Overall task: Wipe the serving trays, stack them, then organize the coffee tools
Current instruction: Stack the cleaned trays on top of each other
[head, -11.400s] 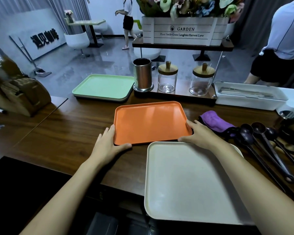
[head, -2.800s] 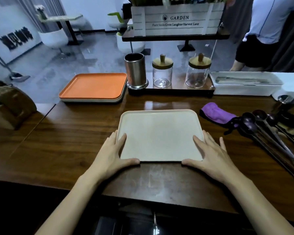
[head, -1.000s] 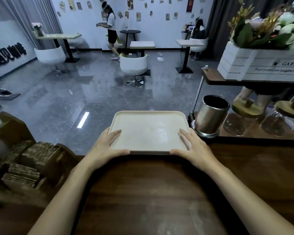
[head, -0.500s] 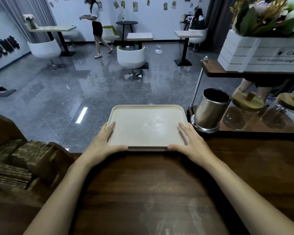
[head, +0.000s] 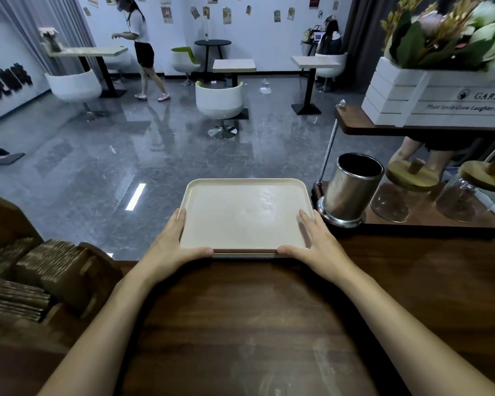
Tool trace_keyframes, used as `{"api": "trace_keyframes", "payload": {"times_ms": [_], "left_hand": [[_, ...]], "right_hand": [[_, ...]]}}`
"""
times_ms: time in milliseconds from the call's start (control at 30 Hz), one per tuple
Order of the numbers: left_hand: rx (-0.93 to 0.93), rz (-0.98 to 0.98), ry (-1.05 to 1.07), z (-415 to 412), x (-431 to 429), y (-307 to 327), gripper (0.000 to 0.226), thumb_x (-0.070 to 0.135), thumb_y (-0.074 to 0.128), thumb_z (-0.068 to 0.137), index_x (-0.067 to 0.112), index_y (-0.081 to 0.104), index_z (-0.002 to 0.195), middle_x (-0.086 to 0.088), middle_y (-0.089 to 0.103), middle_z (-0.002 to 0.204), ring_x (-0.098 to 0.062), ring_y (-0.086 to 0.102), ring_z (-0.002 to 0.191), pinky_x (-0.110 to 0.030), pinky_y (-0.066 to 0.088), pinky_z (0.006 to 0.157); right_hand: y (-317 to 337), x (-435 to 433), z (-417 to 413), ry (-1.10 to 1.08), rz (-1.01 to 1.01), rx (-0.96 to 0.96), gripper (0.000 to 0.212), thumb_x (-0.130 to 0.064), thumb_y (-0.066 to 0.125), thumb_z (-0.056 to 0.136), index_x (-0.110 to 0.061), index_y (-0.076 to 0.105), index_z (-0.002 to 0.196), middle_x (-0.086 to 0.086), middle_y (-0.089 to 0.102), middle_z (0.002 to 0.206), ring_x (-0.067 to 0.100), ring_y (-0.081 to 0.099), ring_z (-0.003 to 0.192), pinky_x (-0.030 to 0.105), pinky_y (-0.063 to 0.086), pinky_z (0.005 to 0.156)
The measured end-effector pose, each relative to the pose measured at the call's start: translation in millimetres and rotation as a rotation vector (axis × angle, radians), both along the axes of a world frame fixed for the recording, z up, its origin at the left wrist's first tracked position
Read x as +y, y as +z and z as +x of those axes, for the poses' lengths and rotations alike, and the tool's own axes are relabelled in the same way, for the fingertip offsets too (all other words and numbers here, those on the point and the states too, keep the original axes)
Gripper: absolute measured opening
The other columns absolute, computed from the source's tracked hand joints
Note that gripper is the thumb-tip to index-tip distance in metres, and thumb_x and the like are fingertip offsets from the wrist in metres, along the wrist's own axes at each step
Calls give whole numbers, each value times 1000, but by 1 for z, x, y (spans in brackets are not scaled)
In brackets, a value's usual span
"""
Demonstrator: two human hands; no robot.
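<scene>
Now, at wooden counter's [head: 255, 324] far edge, left grip [head: 170, 247], right grip [head: 319, 247], straight-fingered against cream tray [head: 243, 215].

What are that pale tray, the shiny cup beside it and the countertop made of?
Cream tray: probably moulded plastic or melamine, matte, faintly speckled, with a rounded rim. Metal cup: likely stainless steel, brushed grey sheen with reflections. Counter: dark wood or wood-look laminate; grain streaks and slight gloss leave that open.
</scene>
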State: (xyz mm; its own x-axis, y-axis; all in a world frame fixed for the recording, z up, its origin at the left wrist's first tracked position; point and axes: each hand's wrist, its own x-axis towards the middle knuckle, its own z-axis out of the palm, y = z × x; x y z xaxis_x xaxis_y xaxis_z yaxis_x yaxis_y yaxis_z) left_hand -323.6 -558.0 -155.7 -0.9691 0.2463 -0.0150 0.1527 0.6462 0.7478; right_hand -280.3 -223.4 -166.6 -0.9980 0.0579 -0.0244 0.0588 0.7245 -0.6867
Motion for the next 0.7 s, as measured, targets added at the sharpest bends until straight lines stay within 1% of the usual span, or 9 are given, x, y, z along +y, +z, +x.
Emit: {"api": "trace_keyframes", "payload": {"times_ms": [100, 200, 233, 300, 367, 467, 567, 600, 700], "left_hand": [[16, -1, 2, 0, 0, -3, 122, 66, 81, 67, 40, 9, 162, 27, 20, 161, 0, 27, 135, -33, 31, 107], [2, 0, -5, 2, -2, -5, 128, 74, 78, 58, 45, 7, 161, 24, 18, 164, -3, 27, 141, -37, 31, 111], [0, -5, -6, 1, -3, -6, 130, 76, 78, 57, 45, 5, 161, 23, 17, 165, -6, 27, 145, -39, 31, 114], [-1, -20, 1, 1, -5, -9, 133, 78, 78, 55, 45, 3, 161, 22, 14, 167, -12, 25, 150, -46, 29, 120], [13, -21, -4, 1, -6, -11, 131, 76, 78, 57, 44, 4, 161, 22, 15, 166, -12, 26, 149, -45, 30, 119], [63, -5, -22, 3, -3, -12, 125, 66, 80, 63, 45, 7, 161, 23, 22, 162, -9, 31, 142, -39, 33, 112], [92, -12, -15, 3, -4, -14, 120, 63, 82, 66, 48, 8, 159, 21, 27, 160, -10, 35, 140, -42, 36, 111], [100, -19, -16, 4, -4, -15, 119, 63, 82, 68, 49, 7, 159, 21, 27, 161, -10, 35, 140, -43, 36, 112], [117, -43, -22, 5, -4, -17, 115, 51, 85, 76, 40, 9, 162, 18, 26, 162, -9, 33, 143, -34, 33, 111]], "right_hand": [[-2, 0, 1, 4, -11, 6, 121, -73, 74, 68, -27, 12, 161, -16, -4, 167, 8, 6, 153, 25, 18, 113], [-4, -1, 4, 0, -45, 14, 119, -65, 77, 72, -25, 9, 162, -14, -4, 167, -6, 1, 144, 18, 8, 111], [-5, -1, 4, -3, -59, 20, 120, -65, 77, 72, -25, 8, 162, -14, -4, 167, -8, 0, 142, 17, 7, 111], [-7, -2, 5, -10, -75, 28, 122, -65, 77, 72, -25, 6, 162, -14, -3, 167, -7, 0, 145, 17, 5, 112], [-7, -2, 7, -22, -84, 23, 122, -63, 78, 73, -25, 5, 162, -14, -3, 167, -6, -1, 146, 17, 4, 112], [-10, -5, 11, -59, -135, 60, 120, -61, 79, 72, -24, 8, 162, -15, 3, 167, -10, 2, 142, 17, 8, 113], [-20, -11, 19, -133, -144, 138, 116, -65, 77, 72, -24, 14, 161, -13, 14, 167, -1, 13, 150, 24, 17, 121], [-23, -11, 21, -154, -129, 157, 113, -63, 76, 74, -23, 16, 161, -13, 16, 167, 1, 16, 150, 25, 19, 121], [-23, -12, 31, -170, -107, 174, 103, -54, 74, 82, -24, 16, 161, -13, 19, 166, 3, 21, 149, 12, 18, 111]]}}
